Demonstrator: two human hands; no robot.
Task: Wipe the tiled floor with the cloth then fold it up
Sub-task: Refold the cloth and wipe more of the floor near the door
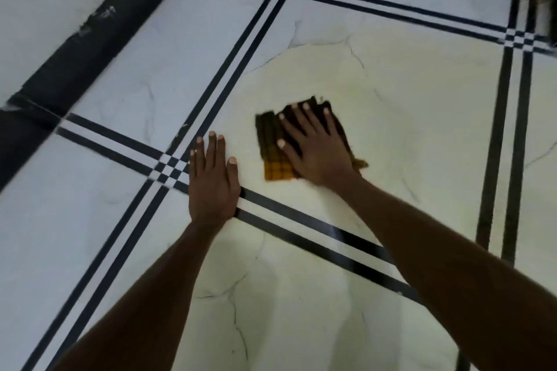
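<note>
Hands flat on the floor — that is the whole posture. The right hand (313, 147) lies palm-down on the cloth (272, 144), its fingers straight and fanned apart, the fingertips reaching almost to the cloth's far edge and the thumb stretched out to the left across the fabric. Nothing is pinched or gathered; the fingers press straight down. The cloth is a checked one, dark brown over most of its surface with a brighter orange patch at the near-left corner, and it lies bunched into a rough square on the large pale marble-look tile (407, 117) in the middle of the view. A frayed bit of its edge shows just to the right of the wrist.

The left hand (212, 181) rests just beside the cloth on its left, apart from it, palm on the tiled floor. Its fingers are straight and close together, the thumb held slightly out toward the cloth. The heel of this hand sits over the double black stripe (301, 220) that borders the tile, near the small chequered crossing (168, 170) where two stripe pairs meet.

A dark skirting board (90, 39) runs along the wall at upper left.
</note>
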